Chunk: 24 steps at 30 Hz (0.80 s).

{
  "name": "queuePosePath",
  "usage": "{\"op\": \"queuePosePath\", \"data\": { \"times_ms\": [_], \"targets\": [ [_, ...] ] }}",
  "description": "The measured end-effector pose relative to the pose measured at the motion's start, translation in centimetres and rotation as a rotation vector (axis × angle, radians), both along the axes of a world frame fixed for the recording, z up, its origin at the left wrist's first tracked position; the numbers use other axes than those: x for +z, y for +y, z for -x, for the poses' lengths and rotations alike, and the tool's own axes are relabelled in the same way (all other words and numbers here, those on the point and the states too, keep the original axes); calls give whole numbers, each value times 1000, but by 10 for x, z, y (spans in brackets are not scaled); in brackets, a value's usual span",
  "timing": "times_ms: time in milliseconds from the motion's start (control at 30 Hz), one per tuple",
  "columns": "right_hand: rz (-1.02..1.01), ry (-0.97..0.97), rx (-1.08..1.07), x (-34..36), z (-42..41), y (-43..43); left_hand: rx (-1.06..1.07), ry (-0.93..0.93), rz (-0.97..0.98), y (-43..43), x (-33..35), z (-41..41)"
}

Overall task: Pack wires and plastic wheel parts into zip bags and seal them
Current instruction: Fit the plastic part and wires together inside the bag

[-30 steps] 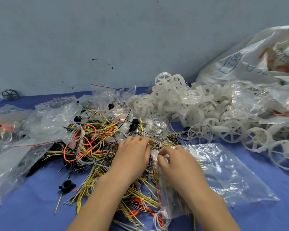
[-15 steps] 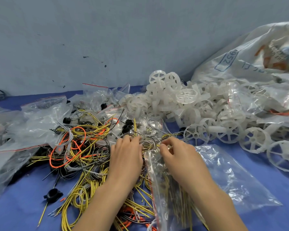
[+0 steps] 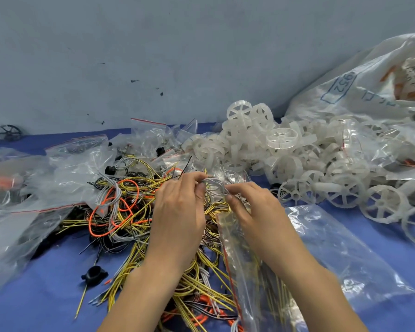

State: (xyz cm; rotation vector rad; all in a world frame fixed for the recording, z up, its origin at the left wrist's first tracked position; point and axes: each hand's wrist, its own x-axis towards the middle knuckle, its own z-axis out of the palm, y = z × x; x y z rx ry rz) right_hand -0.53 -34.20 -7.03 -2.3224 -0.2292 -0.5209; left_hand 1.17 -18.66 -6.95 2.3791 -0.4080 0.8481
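Observation:
A tangled heap of yellow, orange, grey and black wires lies on the blue table. My left hand and my right hand meet above it, both pinching a small bundle of grey wires. A clear zip bag with yellow wires inside lies under my right forearm, its red-lined mouth toward the hands. White plastic wheels are piled at the back right.
Several clear zip bags lie crumpled at the left. A large printed plastic sack rests against the wall at the right. A black plastic cap sits on the cloth at the front left, and a dark wheel at the far left.
Both hands have lifted from the wire heap and the bag's mouth and now pinch a grey wire bundle between them. The camera view has shifted slightly.

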Motion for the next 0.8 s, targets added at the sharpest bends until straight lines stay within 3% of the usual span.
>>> {"op": "queuePosePath", "data": {
  "times_ms": [167, 300, 467, 667, 800],
  "targets": [
    [-107, -116, 27, 5, 0, 8, -67, 68, 94, 7, 7, 3],
    [-146, -184, -7, 5, -3, 10, -89, 155, 28, 17, 7, 4],
    [-523, -134, -30, 9, -7, 0, -82, 296, -109, 33, 0, 3],
    [-591, -177, -2, 18, -6, 2, -67, 102, 273, 38, 32, 12],
    [-477, -195, 30, 22, -2, 11, -77, -24, 200, 33, 53, 25]
  ]
}}
